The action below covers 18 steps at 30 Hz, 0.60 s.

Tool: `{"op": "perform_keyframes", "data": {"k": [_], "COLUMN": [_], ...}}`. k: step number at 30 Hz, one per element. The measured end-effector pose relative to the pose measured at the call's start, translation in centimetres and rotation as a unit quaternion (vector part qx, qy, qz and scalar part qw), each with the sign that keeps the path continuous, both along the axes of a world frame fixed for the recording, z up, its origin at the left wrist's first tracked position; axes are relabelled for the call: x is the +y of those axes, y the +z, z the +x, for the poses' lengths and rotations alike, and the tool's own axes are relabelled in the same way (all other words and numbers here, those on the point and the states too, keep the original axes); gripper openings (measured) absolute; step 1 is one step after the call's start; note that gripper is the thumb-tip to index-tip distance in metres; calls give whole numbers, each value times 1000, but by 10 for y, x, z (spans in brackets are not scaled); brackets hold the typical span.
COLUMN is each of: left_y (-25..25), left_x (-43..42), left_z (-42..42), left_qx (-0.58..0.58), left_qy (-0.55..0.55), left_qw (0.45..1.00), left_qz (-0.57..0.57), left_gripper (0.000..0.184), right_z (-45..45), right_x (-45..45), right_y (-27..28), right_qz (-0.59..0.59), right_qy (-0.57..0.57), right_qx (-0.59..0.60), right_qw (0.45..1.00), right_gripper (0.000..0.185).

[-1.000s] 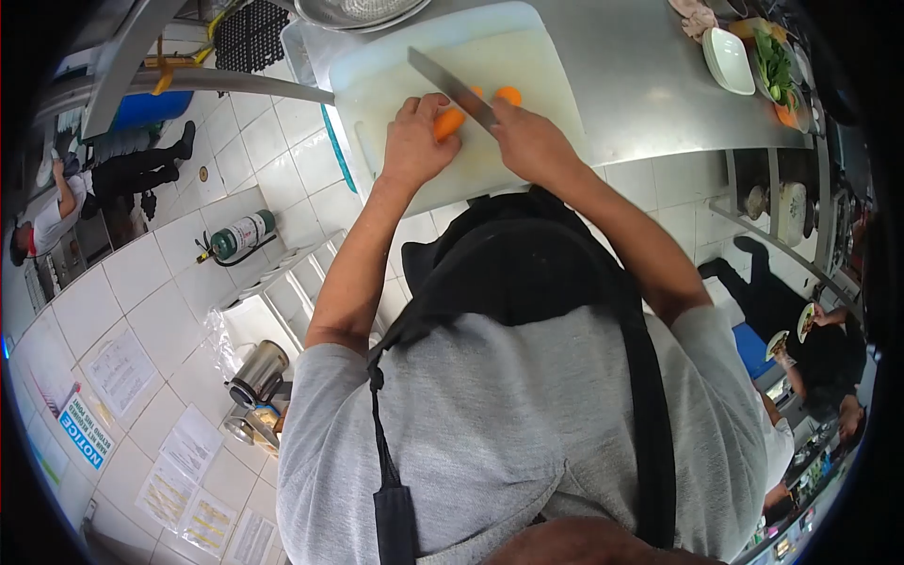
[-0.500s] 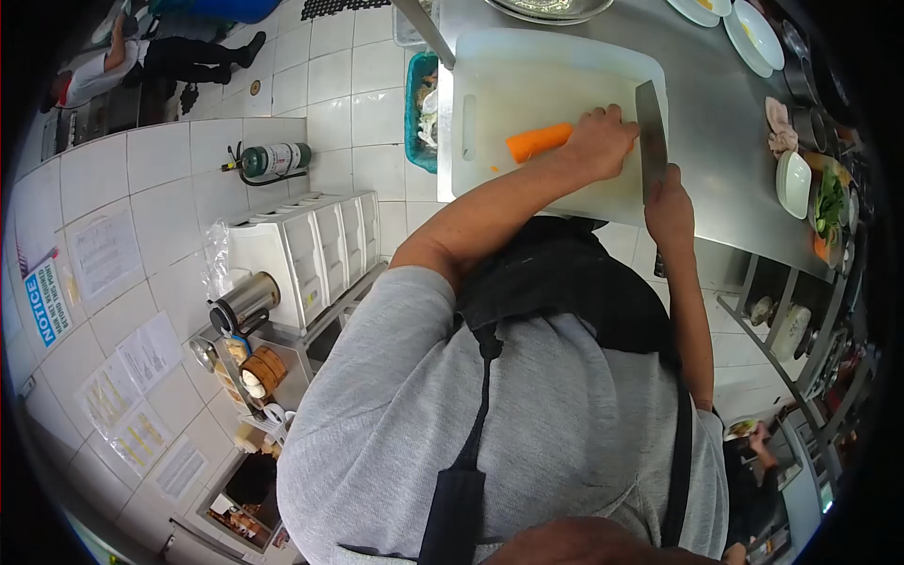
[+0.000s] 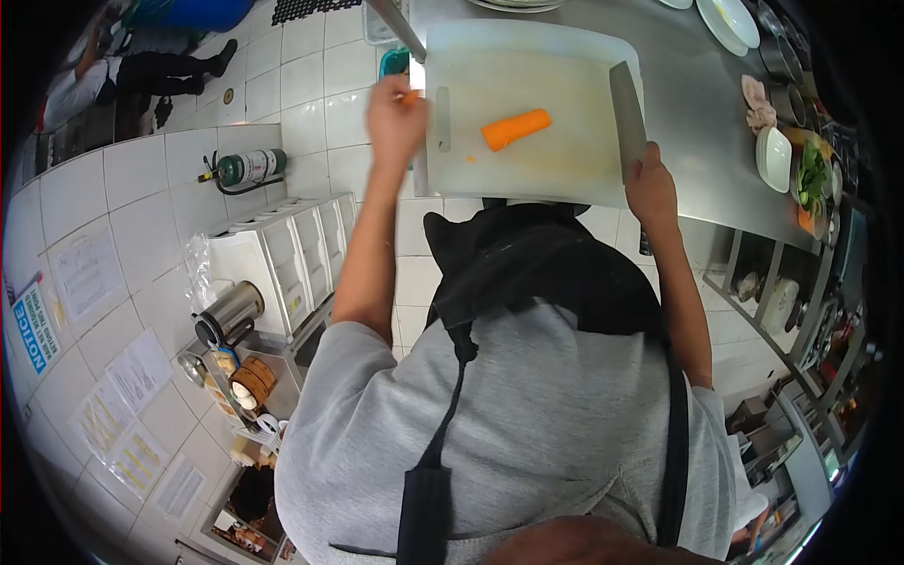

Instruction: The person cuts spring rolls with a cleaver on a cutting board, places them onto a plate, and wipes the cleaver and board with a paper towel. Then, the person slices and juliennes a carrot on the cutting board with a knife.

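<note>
My left hand [image 3: 396, 122] is past the left edge of the white cutting board [image 3: 565, 89], over the teal bin [image 3: 395, 62]. Its fingers are closed on a small orange carrot piece [image 3: 410, 98], slightly blurred. My right hand [image 3: 652, 185] grips a wide-bladed knife [image 3: 627, 118], whose blade lies along the board's right side and points away from me. A thick length of carrot [image 3: 516, 129] rests alone mid-board, touched by neither hand. Beside it, nearer the left, is a tiny orange scrap [image 3: 470, 159].
Steel counter [image 3: 697, 122] surrounds the board. White bowls [image 3: 774, 159], a crumpled cloth [image 3: 756, 103] and leafy greens [image 3: 811, 175] stand at the right. White drawers [image 3: 282, 259] are at lower left. A person in dark trousers [image 3: 160, 72] is at upper left.
My left hand has swung from the board's right side to beyond its left edge with a carrot piece. The large carrot length stays on the board. The knife remains at the right.
</note>
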<state>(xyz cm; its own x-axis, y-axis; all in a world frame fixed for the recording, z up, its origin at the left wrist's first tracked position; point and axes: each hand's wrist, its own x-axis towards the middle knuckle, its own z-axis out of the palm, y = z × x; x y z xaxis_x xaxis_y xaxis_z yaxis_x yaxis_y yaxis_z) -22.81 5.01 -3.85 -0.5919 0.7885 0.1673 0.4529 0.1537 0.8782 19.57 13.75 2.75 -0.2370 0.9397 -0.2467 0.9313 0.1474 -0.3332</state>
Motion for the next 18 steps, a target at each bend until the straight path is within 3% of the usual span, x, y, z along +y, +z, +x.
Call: {"op": "perform_keyframes", "data": {"k": [2,3,5,8,12,18], "left_y": [-6,-14,-17,13,28,21], "left_x": [-11,-14,-18,-33,-59,-66], "left_z": [-39,-43,-43,1,54,70], "left_qx": [63,64,213,116,224,245], "left_qy": [47,48,-4,-53,-267,-229], "left_qw": [981,981,970,991,936,939], "left_qz": [-175,-174,-116,-43,-49,-77], "left_gripper": [25,25,29,26,14,10], "right_z": [-1,-2,-2,-3,-8,-11], "right_x": [0,-1,-2,-1,-5,-7], "right_y": [1,1,1,5,5,11], "right_qz": [-4,-8,-4,-8,15,9], "right_qy": [-2,-2,-2,-8,-3,-9], "right_qx": [-6,-13,-9,-7,-12,-8], "right_qw": [1000,1000,1000,1000,1000,1000], "right_gripper": [35,35,35,35,33,28]}}
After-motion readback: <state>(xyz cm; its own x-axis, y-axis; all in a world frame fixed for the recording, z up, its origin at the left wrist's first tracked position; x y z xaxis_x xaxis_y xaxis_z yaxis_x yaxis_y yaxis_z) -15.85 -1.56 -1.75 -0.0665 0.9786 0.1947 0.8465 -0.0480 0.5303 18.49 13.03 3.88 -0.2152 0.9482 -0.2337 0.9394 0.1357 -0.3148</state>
